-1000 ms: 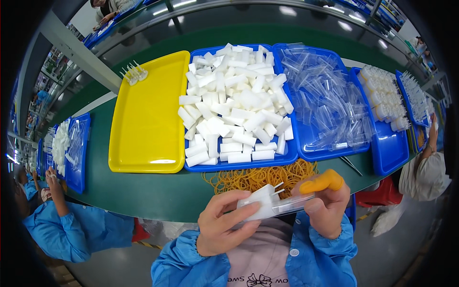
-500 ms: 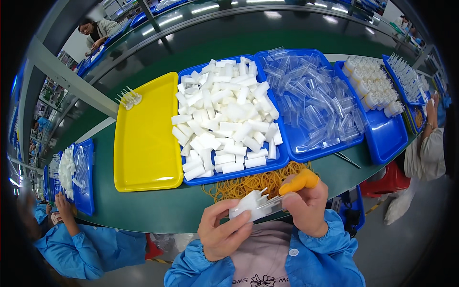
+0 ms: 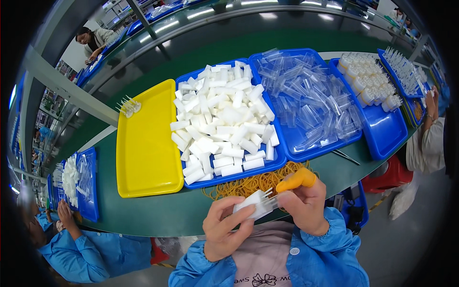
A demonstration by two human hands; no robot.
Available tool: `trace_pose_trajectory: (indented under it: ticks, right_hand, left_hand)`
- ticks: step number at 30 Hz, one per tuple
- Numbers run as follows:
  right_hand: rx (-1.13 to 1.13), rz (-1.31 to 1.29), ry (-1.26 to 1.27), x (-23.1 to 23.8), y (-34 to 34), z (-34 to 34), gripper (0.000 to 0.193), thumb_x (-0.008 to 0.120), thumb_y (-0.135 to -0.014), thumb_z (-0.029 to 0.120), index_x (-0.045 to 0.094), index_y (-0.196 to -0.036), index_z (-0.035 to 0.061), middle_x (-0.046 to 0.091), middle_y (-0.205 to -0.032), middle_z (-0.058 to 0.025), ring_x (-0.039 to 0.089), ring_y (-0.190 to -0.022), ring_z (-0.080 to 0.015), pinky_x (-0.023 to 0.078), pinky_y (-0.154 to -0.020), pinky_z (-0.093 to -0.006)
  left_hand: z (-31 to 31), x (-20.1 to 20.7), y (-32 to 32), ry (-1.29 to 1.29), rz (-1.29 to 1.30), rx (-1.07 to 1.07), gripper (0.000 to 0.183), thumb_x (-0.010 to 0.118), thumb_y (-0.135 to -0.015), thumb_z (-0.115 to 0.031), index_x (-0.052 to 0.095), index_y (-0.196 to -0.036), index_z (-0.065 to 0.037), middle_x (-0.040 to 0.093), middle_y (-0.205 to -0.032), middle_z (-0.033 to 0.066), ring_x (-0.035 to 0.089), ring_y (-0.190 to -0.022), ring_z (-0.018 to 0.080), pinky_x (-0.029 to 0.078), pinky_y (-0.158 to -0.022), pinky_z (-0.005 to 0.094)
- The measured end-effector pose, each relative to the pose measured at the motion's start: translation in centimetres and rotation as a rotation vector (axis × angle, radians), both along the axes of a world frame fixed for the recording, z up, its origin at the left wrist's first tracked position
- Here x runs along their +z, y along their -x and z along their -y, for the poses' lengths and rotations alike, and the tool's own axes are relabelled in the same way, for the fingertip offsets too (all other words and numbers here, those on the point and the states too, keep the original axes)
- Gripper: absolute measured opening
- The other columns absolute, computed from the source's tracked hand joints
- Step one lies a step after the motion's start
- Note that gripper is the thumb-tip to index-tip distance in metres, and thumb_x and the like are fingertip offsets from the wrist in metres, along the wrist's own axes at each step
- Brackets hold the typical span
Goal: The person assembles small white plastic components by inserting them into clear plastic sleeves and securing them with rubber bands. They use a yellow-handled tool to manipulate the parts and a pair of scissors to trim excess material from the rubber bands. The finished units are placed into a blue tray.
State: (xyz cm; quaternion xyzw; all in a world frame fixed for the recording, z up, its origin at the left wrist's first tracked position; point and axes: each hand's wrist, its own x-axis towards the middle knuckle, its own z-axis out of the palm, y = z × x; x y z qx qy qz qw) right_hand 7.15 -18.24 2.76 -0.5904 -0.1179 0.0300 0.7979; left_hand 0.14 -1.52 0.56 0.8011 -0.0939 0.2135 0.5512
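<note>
Both hands are busy at the near edge of the counter. The left hand [image 3: 228, 228] is curled around a small white foam block [image 3: 249, 203], fingers closed on it, and the right hand [image 3: 306, 205] is pinching the clear plastic piece [image 3: 270, 203] that sits right against that block, with thin little prongs poking out near the join. The right index finger wears an orange rubber finger cot [image 3: 296, 179], smooth and a bit shiny. The block and clear piece are held up just over the counter edge, in front of the blue smock.

Right behind the hands there's a loose tangle of yellowish rubber bands [image 3: 253, 183] lying on the green counter [image 3: 158, 215], which looks matte and curves off to both sides. Past that, a blue tray [image 3: 282, 160] heaped with chunky rectangular white foam blocks, soft-looking and matte. To its left is a glossy yellow tray [image 3: 143, 148], mostly bare with a few finished white pieces [image 3: 128, 106] in its far corner. To the right, another blue tray [image 3: 306, 143] full of see-through plastic sleeves, glassy and jumbled, then a third blue tray [image 3: 387, 134] with white round caps or bottles, can't quite tell which.

Room-wise it's a long production line: grey metal rail overhead, strip-light reflections on the far side, and other people in blue smocks working at the left and right ends.
</note>
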Motion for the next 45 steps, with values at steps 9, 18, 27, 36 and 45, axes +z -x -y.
trace_pose_trajectory:
  ticks: [9, 18, 27, 36, 45]
  right_hand:
    - [0.074, -0.162, -0.051, 0.1, -0.4, 1.0, 0.010, 0.066, -0.082, 0.005, 0.057, -0.085, 0.0009, 0.059, -0.079, -0.0024, 0.053, -0.069, -0.0067, 0.043, -0.062, -0.0219]
    - [-0.109, 0.016, 0.163, 0.3, -0.2, 0.6, 0.014, 0.062, -0.078, 0.001, 0.056, -0.090, 0.0004, 0.055, -0.086, -0.0052, 0.052, -0.078, -0.0110, 0.042, -0.071, -0.0248]
    - [0.072, 0.318, 0.441, 3.5, 0.2, 2.2, 0.023, 0.059, -0.068, -0.001, 0.056, -0.091, 0.0015, 0.056, -0.086, -0.0104, 0.054, -0.076, -0.0190, 0.044, -0.072, -0.0293]
    - [0.149, 0.431, 0.397, 2.9, -2.3, 3.9, 0.020, 0.073, -0.066, 0.005, 0.064, -0.084, 0.0037, 0.063, -0.092, -0.0067, 0.053, -0.100, -0.0288, 0.039, -0.090, -0.0412]
    - [0.017, 0.259, 0.233, 1.7, -1.9, 3.8, 0.022, 0.072, -0.072, 0.010, 0.063, -0.091, 0.0038, 0.063, -0.091, -0.0055, 0.049, -0.110, -0.0311, 0.034, -0.097, -0.0447]
  left_hand:
    - [0.5, -0.2, 0.1, 0.093, -0.068, 0.114, 0.046, 0.072, -0.067, 0.002, 0.058, -0.111, 0.001, 0.054, -0.110, 0.0140, 0.058, -0.096, 0.0217, 0.051, -0.080, 0.0333]
    - [-0.4, -1.0, 0.1, 1.090, -0.432, -0.203, 0.048, 0.064, -0.081, 0.004, 0.044, -0.126, 0.001, 0.052, -0.120, 0.0144, 0.053, -0.111, 0.0211, 0.048, -0.091, 0.0313]
    - [-1.7, 0.3, 0.3, 0.817, -0.247, -0.211, 0.047, 0.072, -0.075, 0.001, 0.052, -0.117, 0.002, 0.047, -0.120, 0.0131, 0.050, -0.112, 0.0222, 0.044, -0.096, 0.0354]
    - [-1.8, 0.1, 0.1, 0.718, -0.241, -0.274, 0.048, 0.071, -0.075, 0.003, 0.052, -0.118, 0.007, 0.047, -0.119, 0.0157, 0.051, -0.112, 0.0245, 0.045, -0.097, 0.0387]
    - [-0.8, 0.1, -0.9, 0.764, -0.245, -0.279, 0.046, 0.071, -0.075, 0.003, 0.052, -0.117, 0.008, 0.047, -0.118, 0.0156, 0.052, -0.111, 0.0250, 0.047, -0.095, 0.0386]
